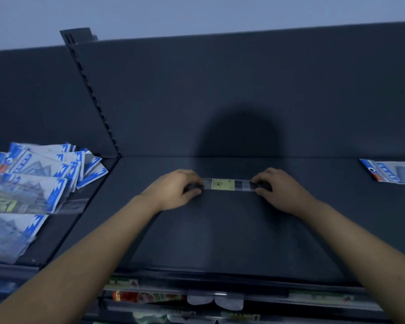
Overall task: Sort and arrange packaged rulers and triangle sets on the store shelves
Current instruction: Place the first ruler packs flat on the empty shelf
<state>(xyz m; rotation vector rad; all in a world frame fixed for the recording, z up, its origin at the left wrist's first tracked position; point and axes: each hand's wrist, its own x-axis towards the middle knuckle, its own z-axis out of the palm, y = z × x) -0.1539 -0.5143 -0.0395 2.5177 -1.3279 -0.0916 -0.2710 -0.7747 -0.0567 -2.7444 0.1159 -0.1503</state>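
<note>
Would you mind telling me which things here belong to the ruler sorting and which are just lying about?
Part of the job: packaged ruler, gripped at its ends by the left hand and right hand; pile of blue packets; single blue packet; shelf.
Just there: goods on the lower shelves; slotted upright.

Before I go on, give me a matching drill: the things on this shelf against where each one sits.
Things:
1 ruler
2 pile of packs
3 lone pack

Places:
A far right edge of the shelf
B held at its ends by left hand and right hand
C left bay, past the upright

Pairs: 1-B; 2-C; 3-A
</note>
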